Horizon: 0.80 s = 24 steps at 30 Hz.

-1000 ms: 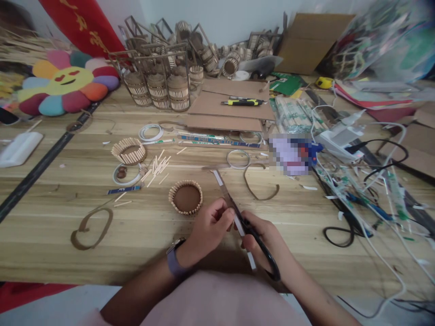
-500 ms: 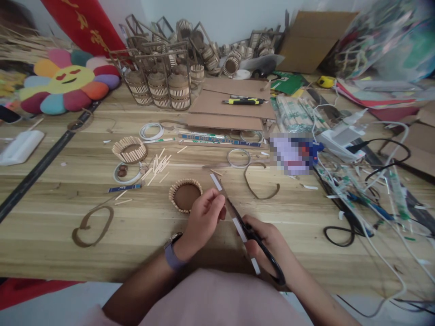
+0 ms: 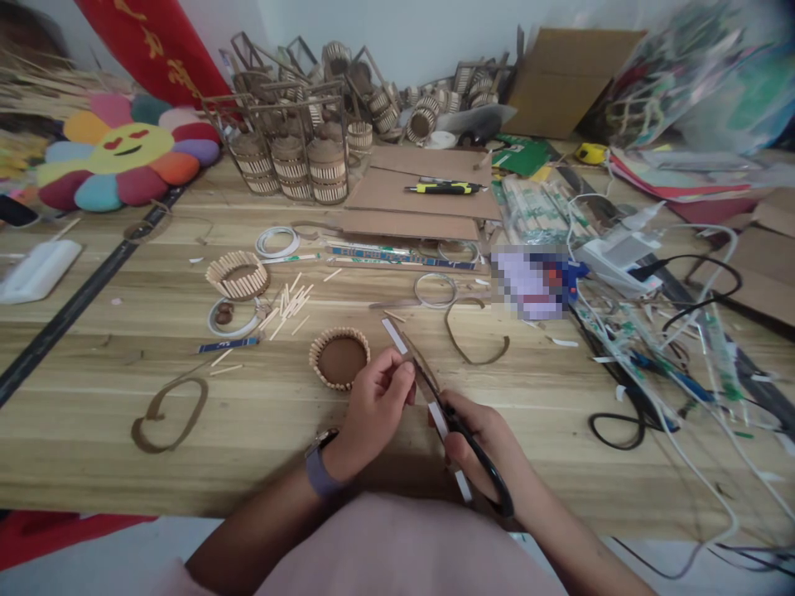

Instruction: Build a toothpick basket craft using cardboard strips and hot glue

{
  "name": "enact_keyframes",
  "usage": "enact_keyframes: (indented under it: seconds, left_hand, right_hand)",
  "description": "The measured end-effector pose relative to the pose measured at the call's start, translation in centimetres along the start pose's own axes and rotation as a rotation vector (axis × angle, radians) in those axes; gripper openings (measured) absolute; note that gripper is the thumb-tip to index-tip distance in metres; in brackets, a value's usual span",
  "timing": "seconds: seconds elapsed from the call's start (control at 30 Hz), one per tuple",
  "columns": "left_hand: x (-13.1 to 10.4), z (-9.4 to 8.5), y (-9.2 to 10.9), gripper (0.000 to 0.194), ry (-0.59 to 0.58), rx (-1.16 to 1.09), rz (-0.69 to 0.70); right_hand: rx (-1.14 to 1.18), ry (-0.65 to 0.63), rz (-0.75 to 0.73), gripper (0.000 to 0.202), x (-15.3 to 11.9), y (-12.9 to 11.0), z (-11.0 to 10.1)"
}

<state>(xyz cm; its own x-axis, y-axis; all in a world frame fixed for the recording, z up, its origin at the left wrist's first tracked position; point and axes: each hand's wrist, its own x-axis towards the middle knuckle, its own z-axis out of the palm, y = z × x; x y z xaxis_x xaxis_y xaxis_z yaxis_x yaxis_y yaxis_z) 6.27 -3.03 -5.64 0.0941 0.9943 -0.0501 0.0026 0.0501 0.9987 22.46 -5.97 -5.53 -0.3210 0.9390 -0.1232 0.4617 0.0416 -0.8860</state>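
My right hand (image 3: 481,443) is closed around the black handles of a pair of scissors (image 3: 488,468), whose blades point up and left. Between the fingertips of my left hand (image 3: 382,393) is pinched a thin white strip (image 3: 393,336). It runs alongside the blades, and a lower stretch shows by my right hand. Whether the blades bite into it I cannot tell. Just left of my left hand stands a small round brown cup (image 3: 340,358) edged with short wooden sticks. A second stick-walled cup (image 3: 237,276) sits farther back, near loose sticks (image 3: 291,306).
A curled brown strip (image 3: 171,414) lies at the left, another (image 3: 475,339) beyond the scissors. White tape rolls (image 3: 277,242) and a cardboard sheet (image 3: 416,194) with a yellow-black knife (image 3: 444,188) lie farther back. Cables (image 3: 671,422) tangle at right; finished bucket models (image 3: 289,161) stand behind.
My right hand and the scissors have shifted slightly left and up, nearer my left hand. My left hand has moved a little to the right. The cups and sticks stay put.
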Motion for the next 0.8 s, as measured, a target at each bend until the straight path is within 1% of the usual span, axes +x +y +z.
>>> enact_keyframes:
  seconds: [0.13,0.23,0.3,0.53,0.6,0.67,0.8]
  left_hand:
    - [-0.1,0.1,0.3,0.029,0.013,-0.008,-0.016]
    - [-0.2,0.3,0.5,0.029,-0.019,-0.025,-0.048]
    - [-0.2,0.3,0.5,0.03,-0.043,-0.036,-0.074]
    - [-0.2,0.5,0.5,0.03,-0.046,-0.03,-0.068]
    - [-0.1,0.4,0.4,0.03,-0.051,-0.031,-0.071]
    - [0.0,0.3,0.3,0.029,-0.036,-0.043,-0.093]
    - [0.3,0.0,0.2,0.026,0.045,-0.075,-0.12]
  right_hand:
    - [-0.013,0.028,-0.021,0.063,0.0,0.1,0.1]
    - [0.007,0.013,-0.019,0.074,0.1,-0.4,-0.1]
    - [0.016,0.011,-0.016,0.078,0.3,-0.7,-0.2]
    - [0.01,0.065,-0.023,0.078,0.5,-0.6,0.2]
    - [0.019,0.061,-0.024,0.076,0.4,-0.5,0.2]
    - [0.024,0.061,-0.035,0.075,0.4,-0.6,0.1]
    - [0.024,0.046,-0.037,0.074,0.2,-0.7,-0.1]
